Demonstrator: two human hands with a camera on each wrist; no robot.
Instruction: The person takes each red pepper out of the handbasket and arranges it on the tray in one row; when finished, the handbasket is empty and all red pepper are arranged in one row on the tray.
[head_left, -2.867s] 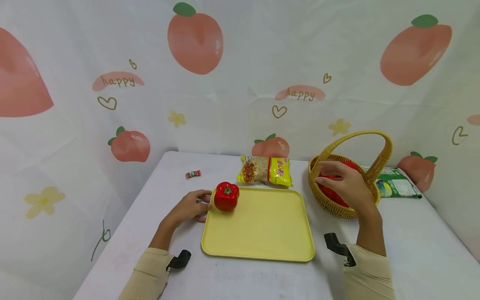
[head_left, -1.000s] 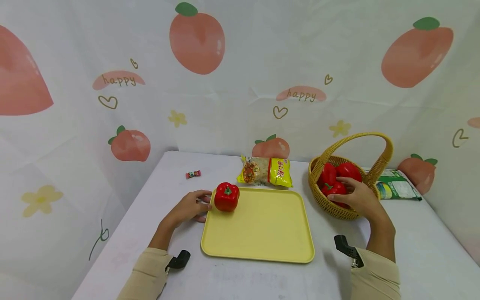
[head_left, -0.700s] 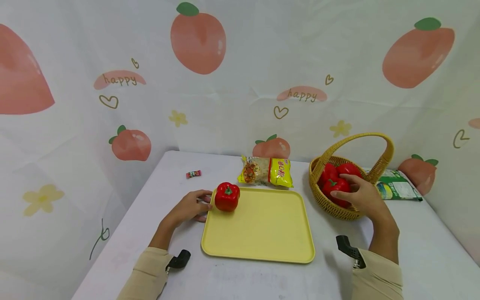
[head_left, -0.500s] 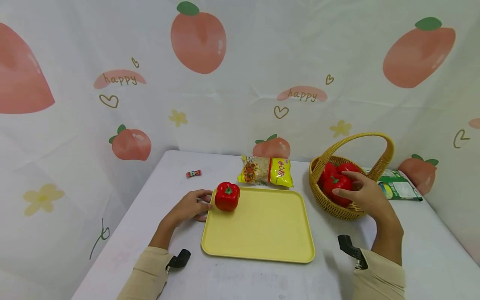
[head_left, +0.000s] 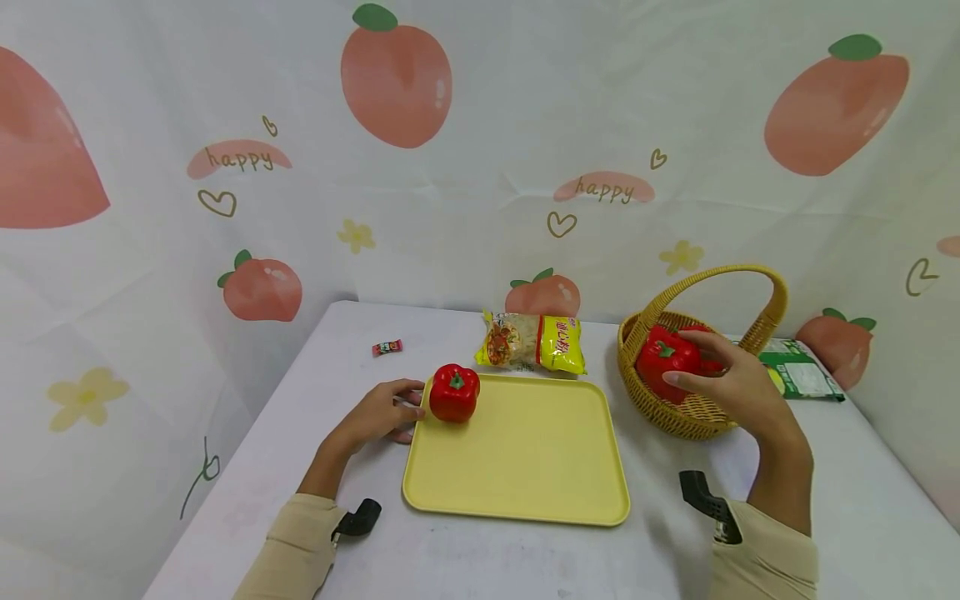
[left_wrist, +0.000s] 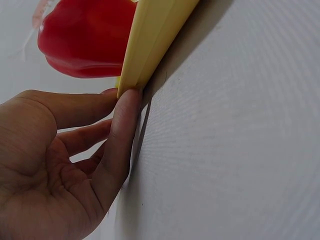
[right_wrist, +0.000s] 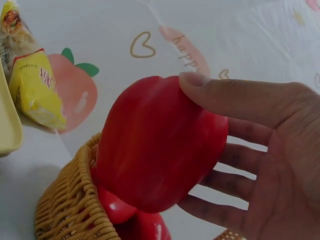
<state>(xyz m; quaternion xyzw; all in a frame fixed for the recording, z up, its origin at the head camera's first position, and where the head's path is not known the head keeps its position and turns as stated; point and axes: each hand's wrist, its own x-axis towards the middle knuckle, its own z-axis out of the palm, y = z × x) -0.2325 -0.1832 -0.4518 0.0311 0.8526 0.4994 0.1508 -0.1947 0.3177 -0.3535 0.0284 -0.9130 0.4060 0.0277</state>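
Note:
My right hand point(head_left: 738, 383) grips a red bell pepper point(head_left: 666, 360) at the mouth of the wicker basket point(head_left: 678, 421). In the right wrist view the thumb lies over this bell pepper point(right_wrist: 160, 145), the fingers behind its far side. Below it, more red peppers point(right_wrist: 142, 225) show inside the basket. With thumb and finger, my left hand point(head_left: 381, 412) pinches the left rim of the yellow tray point(head_left: 525, 450); the left wrist view shows the fingertips on the tray's edge point(left_wrist: 150, 40). Another red bell pepper point(head_left: 454, 393) sits at the tray's back left corner.
Behind the tray lies a yellow food packet point(head_left: 532, 342). A small red-wrapped sweet point(head_left: 387, 348) is at the back left of the white table point(head_left: 450, 554). The basket's tall handle point(head_left: 720, 271) arches up, and a green packet point(head_left: 802, 371) lies to its right.
My right hand has come down into the basket, taken hold of a bell pepper and raised it slightly among the others. My left hand and the tray stay in place.

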